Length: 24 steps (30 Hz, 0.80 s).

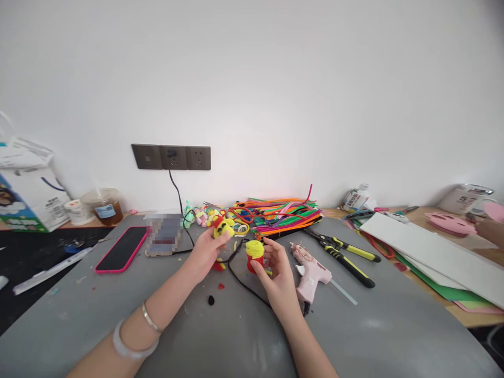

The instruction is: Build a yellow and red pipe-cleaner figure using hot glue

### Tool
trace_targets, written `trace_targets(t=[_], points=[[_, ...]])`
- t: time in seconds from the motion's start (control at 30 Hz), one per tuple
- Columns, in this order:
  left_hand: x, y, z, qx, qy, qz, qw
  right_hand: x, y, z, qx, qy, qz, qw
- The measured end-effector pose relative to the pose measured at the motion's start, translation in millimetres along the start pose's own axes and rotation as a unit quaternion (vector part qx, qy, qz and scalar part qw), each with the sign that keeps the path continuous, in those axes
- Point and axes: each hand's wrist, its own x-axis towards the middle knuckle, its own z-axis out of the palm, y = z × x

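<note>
My left hand (207, 251) is closed around a small yellow pipe-cleaner figure (223, 227) with dark marks and red on top. To its right, my right hand (277, 273) grips a coiled pipe-cleaner cylinder (254, 252), yellow above and red below, between thumb and fingers. The two pieces are apart. Beneath my left hand, a red and yellow bit (219, 265) lies partly hidden. A black oval piece (211, 300) and a red scrap (221, 286) rest on the grey tabletop (185, 336).
A pink glue gun (311, 273) and yellow-black pliers (346, 257) lie right of my hands. Behind are bundled pipe cleaners (287, 215). A black cord (248, 287) crosses the table. Left are a pink-cased phone (123, 250) and drink cup (104, 206); white boards (433, 257) lie right.
</note>
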Motion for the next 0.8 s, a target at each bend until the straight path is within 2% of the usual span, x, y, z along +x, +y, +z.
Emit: trace_targets(t=[0.1, 0.2, 0.4, 0.57, 0.8], points=[[-10, 0, 9.9, -0.006, -0.028, -0.013, 1.000, -1, 2, 1, -0.005, -0.022, -0.007, 1.000], [-14, -2, 12.0, 0.010, -0.062, -0.022, 0.998, -2, 5, 2, -0.029, -0.018, -0.014, 0.999], [-11, -3, 6.5, 0.022, -0.057, -0.013, 0.998, -4, 9, 3, -0.067, -0.009, -0.006, 0.998], [-4, 0, -0.3, 0.020, 0.021, 0.005, 1.000, -8, 3, 3, -0.137, -0.012, -0.007, 0.991], [17, 20, -36.7, 0.022, 0.134, 0.077, 0.988, -10, 3, 0, -0.245, -0.002, -0.055, 0.968]])
